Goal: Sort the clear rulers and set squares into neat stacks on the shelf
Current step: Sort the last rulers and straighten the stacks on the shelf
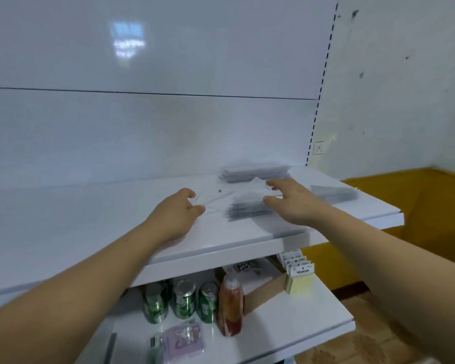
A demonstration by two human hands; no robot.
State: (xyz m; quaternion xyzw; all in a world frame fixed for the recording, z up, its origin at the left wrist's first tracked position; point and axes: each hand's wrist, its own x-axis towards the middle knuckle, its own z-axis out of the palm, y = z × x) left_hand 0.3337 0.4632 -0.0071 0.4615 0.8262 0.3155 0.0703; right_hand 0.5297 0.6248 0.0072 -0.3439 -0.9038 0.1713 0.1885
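Note:
On the white shelf (95,219) lie three blurred piles of clear plastic. One pile of rulers (258,171) sits at the back, another pile (334,192) at the right edge, and a middle pile (247,206) between my hands. My right hand (289,203) grips the right end of the middle pile, thumb under and fingers over a clear set square (256,186). My left hand (177,214) rests on the shelf just left of that pile, fingers curled and apart, holding nothing that I can make out.
The lower shelf (313,319) carries three green cans (184,298), a red-orange bottle (230,306), a cardboard box (263,290), yellow note pads (300,279) and a purple packet (184,342). A white back panel rises behind; a yellow floor area (418,206) lies to the right.

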